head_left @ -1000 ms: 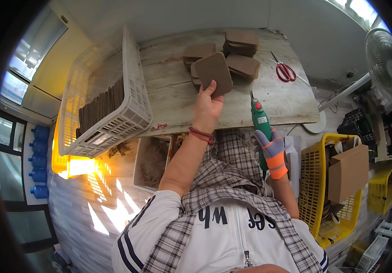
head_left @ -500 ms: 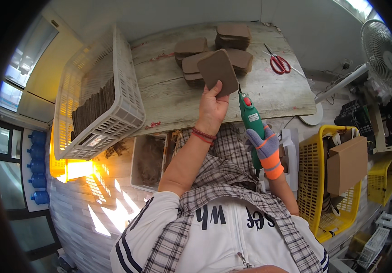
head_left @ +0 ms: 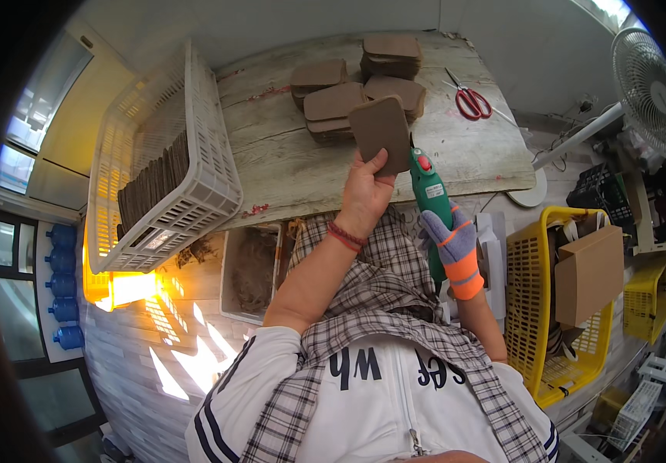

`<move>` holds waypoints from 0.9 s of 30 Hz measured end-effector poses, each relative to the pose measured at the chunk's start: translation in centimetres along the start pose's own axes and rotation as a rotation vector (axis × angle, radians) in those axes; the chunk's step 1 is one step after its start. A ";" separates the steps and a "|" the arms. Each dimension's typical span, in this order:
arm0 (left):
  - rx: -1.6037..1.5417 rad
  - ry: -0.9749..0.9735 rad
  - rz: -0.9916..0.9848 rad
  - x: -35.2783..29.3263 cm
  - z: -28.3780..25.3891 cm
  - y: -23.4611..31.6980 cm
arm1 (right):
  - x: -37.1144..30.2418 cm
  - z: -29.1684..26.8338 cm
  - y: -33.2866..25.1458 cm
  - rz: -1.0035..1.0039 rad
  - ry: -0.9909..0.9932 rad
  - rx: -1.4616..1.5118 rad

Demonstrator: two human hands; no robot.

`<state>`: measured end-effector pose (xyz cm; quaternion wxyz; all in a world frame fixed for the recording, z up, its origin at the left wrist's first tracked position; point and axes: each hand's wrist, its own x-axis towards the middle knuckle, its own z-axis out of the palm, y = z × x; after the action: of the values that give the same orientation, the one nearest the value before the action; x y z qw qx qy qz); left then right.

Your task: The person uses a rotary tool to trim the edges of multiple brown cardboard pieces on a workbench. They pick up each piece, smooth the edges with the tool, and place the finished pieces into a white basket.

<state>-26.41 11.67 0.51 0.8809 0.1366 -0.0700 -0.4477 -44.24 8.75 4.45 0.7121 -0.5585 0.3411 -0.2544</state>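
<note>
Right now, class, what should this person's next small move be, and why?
Probably to guide the green tool along the right edge of the brown pad. The left hand grips the pad's lower end, and the right hand holds the tool, its tip beside that edge; whether they touch is unclear.

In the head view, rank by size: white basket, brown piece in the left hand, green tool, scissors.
1. White basket
2. Brown piece and green tool: too close to rank; the tool is longer but narrower
3. Scissors
</note>
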 end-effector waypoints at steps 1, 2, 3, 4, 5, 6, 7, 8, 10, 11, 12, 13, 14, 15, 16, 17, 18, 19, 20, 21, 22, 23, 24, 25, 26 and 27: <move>0.008 -0.009 -0.011 -0.2 0.0 -0.1 | 0.0 0.0 0.0 -0.002 0.005 0.004; 0.017 -0.016 -0.023 -0.3 0.1 -0.2 | 0.1 -0.1 0.0 -0.001 0.010 0.009; 0.032 -0.010 -0.031 -0.5 0.2 -0.3 | 0.2 -0.1 0.0 -0.004 0.010 0.011; 0.047 -0.004 -0.040 -0.8 0.3 -0.4 | 0.3 -0.2 0.0 -0.007 0.010 0.014; 0.060 -0.003 -0.049 -1.0 0.5 -0.5 | 0.4 -0.3 -0.1 -0.013 0.012 0.014; 0.074 0.010 -0.046 -1.2 0.4 -0.7 | 0.3 -0.3 -0.1 -0.011 0.012 0.026; 0.088 0.024 -0.044 -1.3 0.2 -1.0 | 0.3 -0.4 -0.2 -0.009 0.011 0.038; 0.102 0.037 -0.041 -1.5 0.2 -1.2 | 0.3 -0.4 -0.3 -0.007 0.009 0.050; 0.121 -0.001 -0.081 -1.9 0.1 -1.2 | 0.2 -0.4 -0.6 -0.019 0.022 0.039; 0.130 -0.019 -0.101 -2.1 0.2 -1.1 | 0.1 -0.5 -0.7 -0.024 0.029 0.033; 0.130 -0.023 -0.116 -2.4 0.4 -1.1 | 0.1 -0.5 -0.9 -0.018 0.033 0.040; 0.130 -0.026 -0.132 -2.7 0.6 -1.1 | 0.2 -0.6 -1.0 -0.011 0.037 0.048; 0.130 -0.030 -0.147 -2.8 0.7 -1.0 | 0.2 -0.6 -1.1 -0.004 0.041 0.054; 0.148 -0.021 -0.140 -2.8 0.5 -0.9 | 0.2 -0.7 -1.2 -0.002 0.030 0.040; 0.167 -0.013 -0.134 -2.8 -0.1 -0.9 | 0.2 -0.9 -1.2 0.000 0.019 0.026; 0.185 -0.005 -0.127 -2.7 -0.6 -0.9 | 0.3 -1.1 -1.3 0.001 0.008 0.011; 0.212 -0.010 -0.122 -2.6 -1.2 -0.7 | 0.3 -1.2 -1.3 -0.012 0.002 0.003; 0.239 -0.016 -0.117 -2.4 -1.7 -0.4 | 0.3 -1.4 -1.4 -0.024 -0.004 -0.004; 0.265 -0.022 -0.114 -2.3 -1.9 -0.1 | 0.2 -1.6 -1.4 -0.037 -0.007 -0.012; 0.315 -0.036 -0.121 -2.2 -2.1 0.4 | 0.2 -2.0 -1.4 -0.022 -0.012 -0.038; 0.365 -0.051 -0.127 -2.0 -2.2 1.1 | 0.2 -2.4 -1.4 -0.008 -0.017 -0.065; 0.416 -0.064 -0.132 -1.9 -2.3 1.8 | 0.1 -2.8 -1.4 0.008 -0.024 -0.090; 0.456 -0.064 -0.131 -1.8 -2.3 2.5 | 0.0 -3.2 -1.4 0.015 -0.045 -0.129; 0.496 -0.064 -0.131 -1.6 -2.4 3.2 | 0.0 -3.6 -1.4 0.022 -0.066 -0.167; 0.536 -0.063 -0.130 -1.5 -2.4 4.0 | -0.1 -3.9 -1.4 0.030 -0.088 -0.206; 0.587 -0.080 -0.153 -1.4 -2.4 4.7 | -0.3 -4.1 -1.5 0.031 -0.099 -0.218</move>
<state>-23.00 15.85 -0.32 0.7641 0.3725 -0.2207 -0.4782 -47.59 6.07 5.33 0.6670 -0.6390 0.3398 -0.1767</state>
